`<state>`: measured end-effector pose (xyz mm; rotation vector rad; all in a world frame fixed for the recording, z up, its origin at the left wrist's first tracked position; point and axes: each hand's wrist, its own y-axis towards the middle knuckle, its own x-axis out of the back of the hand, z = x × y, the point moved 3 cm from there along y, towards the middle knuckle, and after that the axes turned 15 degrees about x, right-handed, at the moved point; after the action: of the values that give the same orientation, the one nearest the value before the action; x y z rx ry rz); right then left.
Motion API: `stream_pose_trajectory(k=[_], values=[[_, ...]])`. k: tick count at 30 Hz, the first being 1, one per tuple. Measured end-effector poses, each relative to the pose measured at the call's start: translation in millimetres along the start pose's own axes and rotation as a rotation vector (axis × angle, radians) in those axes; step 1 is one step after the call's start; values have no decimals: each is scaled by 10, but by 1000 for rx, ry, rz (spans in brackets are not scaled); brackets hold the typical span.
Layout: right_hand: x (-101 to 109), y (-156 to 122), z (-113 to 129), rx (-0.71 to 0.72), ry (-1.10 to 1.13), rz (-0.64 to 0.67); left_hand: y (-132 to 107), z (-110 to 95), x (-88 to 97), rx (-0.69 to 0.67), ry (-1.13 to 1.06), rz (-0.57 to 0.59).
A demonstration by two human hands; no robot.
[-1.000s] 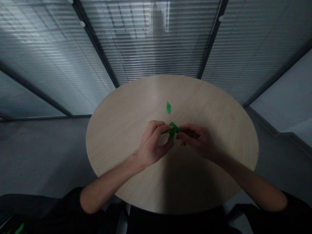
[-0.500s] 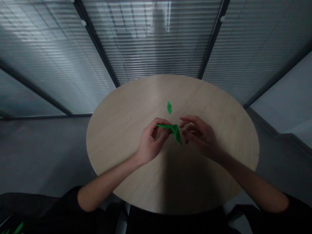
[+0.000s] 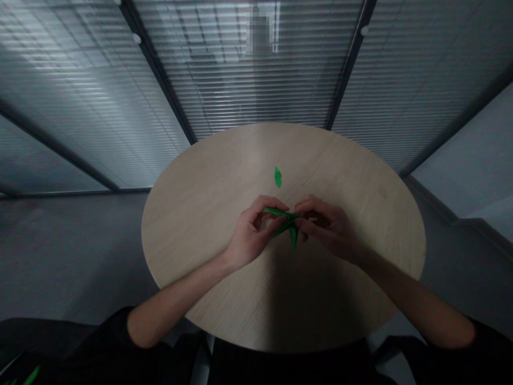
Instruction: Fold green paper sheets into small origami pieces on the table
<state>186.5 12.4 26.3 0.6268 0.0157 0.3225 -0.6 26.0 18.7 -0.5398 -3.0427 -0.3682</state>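
Note:
A folded piece of green paper (image 3: 294, 235) with several pointed flaps is held above the middle of the round table. My left hand (image 3: 253, 232) is closed on its left side, thumb in front and fingers behind. From the right, my right hand (image 3: 326, 224) pinches the paper's other side between thumb and fingers. Its lower flap hangs down between the two hands. Part of the paper is hidden by my fingertips. A small green paper piece (image 3: 278, 176) lies on the tabletop just beyond my hands.
The round wooden table (image 3: 192, 214) stands close to a glass partition with blinds (image 3: 224, 96). Grey floor (image 3: 80, 251) shows to the left, and a pale wall (image 3: 476, 160) is at the right. Something green (image 3: 32, 375) is at the lower left corner.
My right hand has moved left and closed on the paper, which it stood apart from before. The folded paper has turned, and its flaps now point differently.

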Motion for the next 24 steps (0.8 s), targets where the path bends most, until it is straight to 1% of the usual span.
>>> stream_pose_trajectory(k=[3,5,6,8,9,11,13,19,24], values=[[5,6,12,8,-18,-38,-24,-5,13,-57,39,-125],[20,9,22,19,-32,-81,-44,-28,31,-113,50,-171],[27,11,28,26,-35,-100,-54,-47,35,-140,66,-163],[36,15,42,33,-41,-118,-71,-90,29,-182,123,-94],[38,17,49,35,-47,-119,-79,-109,23,-192,153,-53],[36,19,61,39,-67,-110,-93,-139,14,-206,198,-10],[31,18,69,46,-95,-97,-100,-159,11,-211,226,-12],[17,-4,95,103,-192,-64,-91,-208,14,-271,305,-71],[4,-6,133,143,-264,-21,-78,-206,26,-259,320,-74]])
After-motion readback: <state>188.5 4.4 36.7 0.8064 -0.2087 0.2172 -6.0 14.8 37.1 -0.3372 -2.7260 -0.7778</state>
